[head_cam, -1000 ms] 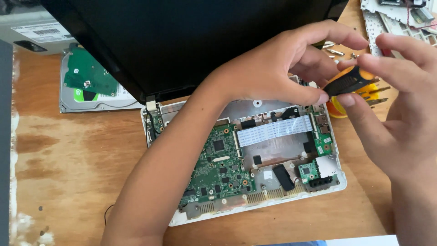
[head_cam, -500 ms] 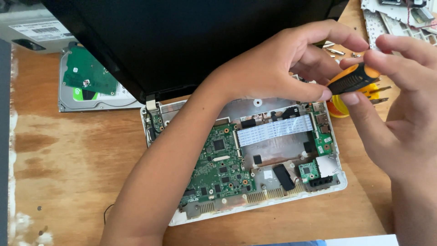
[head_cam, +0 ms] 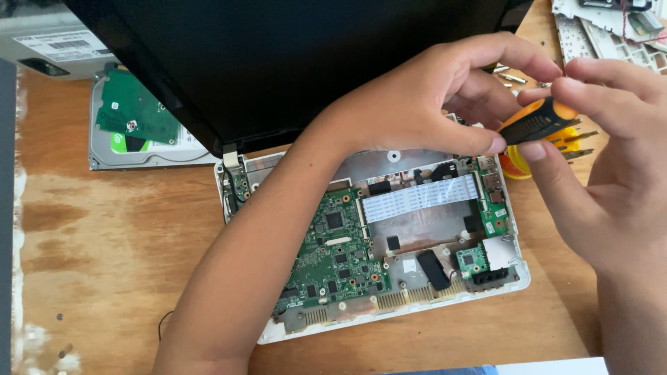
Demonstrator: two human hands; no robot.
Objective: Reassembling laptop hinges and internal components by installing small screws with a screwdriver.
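Fingertips of the right hand pinch the orange-and-black plastic handle of a small screwdriver, held just above the upper right corner of the opened white laptop base. Reaching across that base, the left hand is loosely curled, its thumb and fingertips touching the same handle from the other side. Below lie the green circuit board and white flat ribbon cable; a bare silver hard drive rests well apart on the wooden table, beside the tilted black screen lid.
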